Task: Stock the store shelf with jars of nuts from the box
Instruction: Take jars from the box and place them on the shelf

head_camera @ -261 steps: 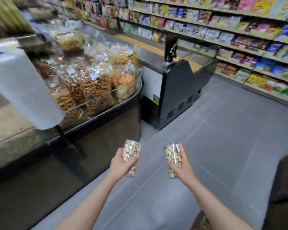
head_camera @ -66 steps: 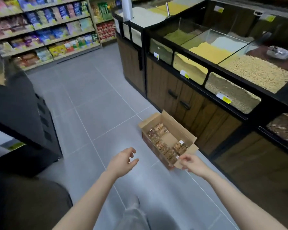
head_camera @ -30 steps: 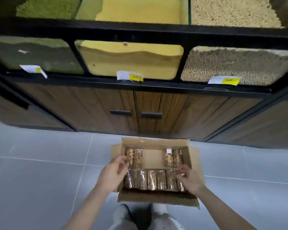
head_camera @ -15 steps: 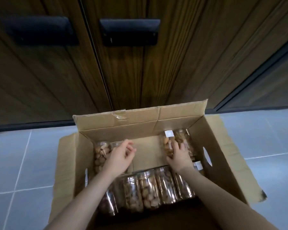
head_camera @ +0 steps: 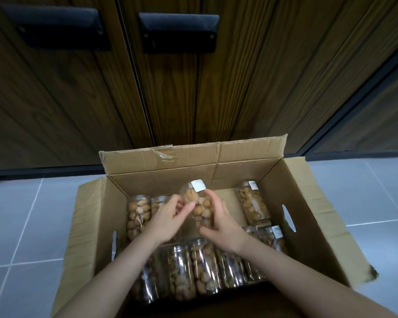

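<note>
- Reaching down into the open cardboard box [head_camera: 308, 214] on the grey tiled floor [head_camera: 21, 226], both bare forearms coming in from the near edge and converging at the middle.
- Gripping one clear jar of nuts [head_camera: 199, 203] with the right hand [head_camera: 221, 228], fingers curled round its right side, jar raised and tilted above the box's bare middle.
- Closing the left hand [head_camera: 166, 220] on the same jar from the left, thumb and fingers pinching its side.
- Showing a small white label [head_camera: 198, 185] at the held jar's far end; writing too blurred for reading.
- Lying in the box: two jars [head_camera: 138, 214] far left, one jar [head_camera: 253, 204] far right, a near row of jars [head_camera: 193, 271].
- Standing behind the box: dark wooden cabinet doors [head_camera: 216, 88] with black handles [head_camera: 178, 33].
</note>
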{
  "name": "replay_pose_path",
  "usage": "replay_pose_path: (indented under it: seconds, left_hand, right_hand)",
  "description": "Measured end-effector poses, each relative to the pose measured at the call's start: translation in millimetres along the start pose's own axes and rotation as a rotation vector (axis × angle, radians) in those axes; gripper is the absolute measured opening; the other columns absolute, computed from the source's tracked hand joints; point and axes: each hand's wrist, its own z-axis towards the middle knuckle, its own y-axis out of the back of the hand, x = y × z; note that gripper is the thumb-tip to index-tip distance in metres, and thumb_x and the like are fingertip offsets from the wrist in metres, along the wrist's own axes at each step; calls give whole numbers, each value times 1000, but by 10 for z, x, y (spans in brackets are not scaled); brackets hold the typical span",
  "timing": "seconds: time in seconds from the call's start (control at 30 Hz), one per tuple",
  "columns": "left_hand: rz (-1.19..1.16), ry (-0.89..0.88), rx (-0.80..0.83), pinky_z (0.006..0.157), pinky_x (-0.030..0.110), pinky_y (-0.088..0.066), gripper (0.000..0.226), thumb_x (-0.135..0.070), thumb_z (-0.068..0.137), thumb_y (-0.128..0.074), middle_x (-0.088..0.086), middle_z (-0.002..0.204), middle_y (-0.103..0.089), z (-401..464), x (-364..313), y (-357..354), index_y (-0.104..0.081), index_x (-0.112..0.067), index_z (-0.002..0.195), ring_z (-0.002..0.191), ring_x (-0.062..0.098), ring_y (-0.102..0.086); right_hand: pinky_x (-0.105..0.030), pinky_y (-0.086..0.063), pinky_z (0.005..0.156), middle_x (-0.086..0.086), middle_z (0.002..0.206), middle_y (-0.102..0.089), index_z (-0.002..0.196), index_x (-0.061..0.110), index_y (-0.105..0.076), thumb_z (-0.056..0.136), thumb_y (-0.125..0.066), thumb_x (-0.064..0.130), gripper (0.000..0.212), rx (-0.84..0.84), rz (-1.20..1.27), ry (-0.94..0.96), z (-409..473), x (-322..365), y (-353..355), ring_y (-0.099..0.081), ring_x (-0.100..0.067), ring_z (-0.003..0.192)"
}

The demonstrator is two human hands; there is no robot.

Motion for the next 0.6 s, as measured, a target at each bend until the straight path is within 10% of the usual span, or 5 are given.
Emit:
replay_pose_path:
  seconds: [0.27,0.43,0.6]
  left_hand:
    - [-384,149,-77,74,17,-42,29,-41,85,-64,-9,97,-62,-9,-57,44,-49,-23,101,90,4,-59]
    - [-303,180,-115,81,27,-40,42,-47,83,-65,-8,103,-62,37,161,93,-47,-19,109,99,11,-59]
    - [-247,200,-106,83,32,-41,46,-51,82,-63,-7,105,-61,125,234,49,-45,-21,112,98,14,-58]
  right_hand:
    - [-33,-25,113,7,149,-26,144,37,-9,89,-50,51,71,23,-4,101,7,21,91,-28,-8,135]
    - [-39,-37,104,-13,142,-36,145,23,-21,89,-55,36,67,-383,-447,-271,145,-546,534,-38,-28,127]
    - [-45,-46,90,-16,133,-35,146,34,0,85,-59,41,86,-314,-473,-510,368,-797,531,-47,-35,115]
